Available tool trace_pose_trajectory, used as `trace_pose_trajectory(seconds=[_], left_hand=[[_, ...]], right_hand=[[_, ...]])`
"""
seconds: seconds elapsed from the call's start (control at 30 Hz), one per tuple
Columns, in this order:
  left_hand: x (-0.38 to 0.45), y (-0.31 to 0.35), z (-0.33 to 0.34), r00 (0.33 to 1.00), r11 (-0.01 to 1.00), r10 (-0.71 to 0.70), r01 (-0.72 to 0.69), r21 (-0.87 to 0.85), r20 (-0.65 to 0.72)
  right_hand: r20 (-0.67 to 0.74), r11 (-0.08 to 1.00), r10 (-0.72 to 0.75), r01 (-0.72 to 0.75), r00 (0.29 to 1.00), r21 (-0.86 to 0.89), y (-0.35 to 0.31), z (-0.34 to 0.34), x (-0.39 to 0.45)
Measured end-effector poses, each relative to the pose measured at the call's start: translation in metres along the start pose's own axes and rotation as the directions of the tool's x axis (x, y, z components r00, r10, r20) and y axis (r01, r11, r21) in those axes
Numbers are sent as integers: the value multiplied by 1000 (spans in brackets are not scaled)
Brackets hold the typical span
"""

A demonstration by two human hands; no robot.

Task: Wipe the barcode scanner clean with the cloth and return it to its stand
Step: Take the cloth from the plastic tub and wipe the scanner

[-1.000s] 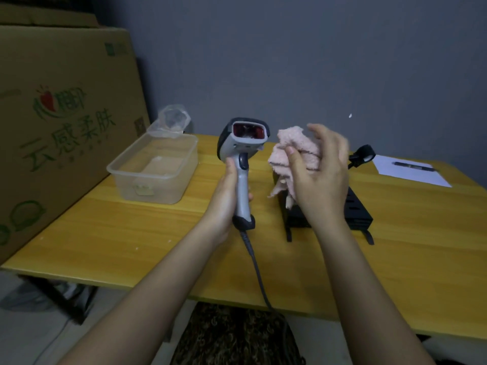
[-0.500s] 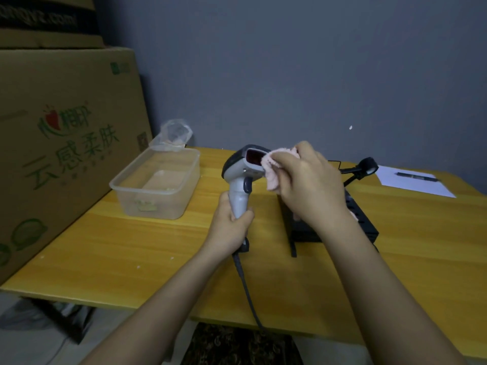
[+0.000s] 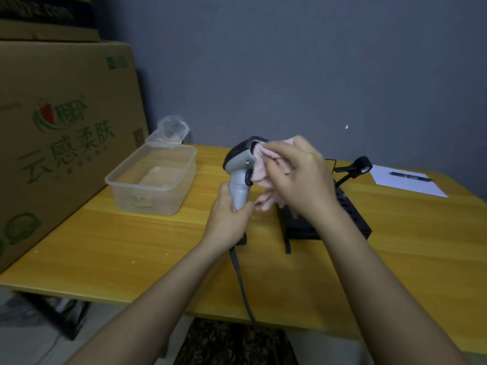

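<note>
My left hand (image 3: 228, 219) grips the grey handle of the barcode scanner (image 3: 239, 169), which stands upright above the yellow table (image 3: 105, 243). Its dark cable (image 3: 241, 283) hangs down over the table's front edge. My right hand (image 3: 297, 177) holds a pink cloth (image 3: 263, 167) and presses it against the scanner's head, so the scan window is covered. The black stand (image 3: 353, 217), with its gooseneck and ring holder (image 3: 363, 164), sits just right of the scanner, partly hidden behind my right hand and wrist.
A clear plastic tub (image 3: 155, 180) stands at the back left, with a crumpled plastic bag (image 3: 170, 131) behind it. A large cardboard box (image 3: 52, 133) lines the left side. A white sheet (image 3: 405, 181) with a pen (image 3: 409, 176) lies at the back right.
My right hand brought the cloth from beside the scanner onto its head and now rubs over the window. The scanner has turned slightly to the right in my left hand.
</note>
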State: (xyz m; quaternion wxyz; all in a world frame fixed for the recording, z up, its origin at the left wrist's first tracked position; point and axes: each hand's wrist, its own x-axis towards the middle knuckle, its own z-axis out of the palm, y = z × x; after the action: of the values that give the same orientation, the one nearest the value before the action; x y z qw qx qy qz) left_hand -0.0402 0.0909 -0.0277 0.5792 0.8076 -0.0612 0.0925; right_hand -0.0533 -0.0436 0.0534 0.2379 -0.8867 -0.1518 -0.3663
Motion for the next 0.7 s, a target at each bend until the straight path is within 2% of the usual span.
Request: trace_pose_trajectory(seconds=[0.1,0.13,0.23,0.33,0.4,0.5,0.6,0.63,0.67,0.7], left_hand=[[-2,-3,-3,1000,1000,-24,24,12,-9],[-2,-3,-1,1000,999,-30,30,14,-8],[-1,2,2,1000,999,-9,10,40,-26],[-1,2,-3,999,996,8,-5,88,-36],[-2,1,-5,999,995,6,-2,104,-38],[-2,5,-3,999,994,3,1,111,-39],[-4,8,-4,1000,991,8,-8,132,-4],[-5,9,-6,1000,990,1,-2,144,6],[-4,9,-8,1000,985,-6,3,171,20],[-4,10,-9,999,978,-16,8,208,35]], right_hand=[[77,964,23,-2,997,-267,8,-8,2],[66,965,14,4,998,-262,5,-9,2],[-9,998,1,-2,1000,-64,-3,0,1],[48,972,-23,33,999,-232,10,3,-4],[10,956,-36,37,999,-290,14,-2,-6],[-93,992,-4,-8,996,-128,1,3,-5],[-150,993,-1,19,989,113,-2,13,-4],[-185,989,-17,45,983,144,0,16,-4],[-222,993,-56,77,973,89,3,19,-5],[-250,994,-112,105,962,-40,4,23,-5]])
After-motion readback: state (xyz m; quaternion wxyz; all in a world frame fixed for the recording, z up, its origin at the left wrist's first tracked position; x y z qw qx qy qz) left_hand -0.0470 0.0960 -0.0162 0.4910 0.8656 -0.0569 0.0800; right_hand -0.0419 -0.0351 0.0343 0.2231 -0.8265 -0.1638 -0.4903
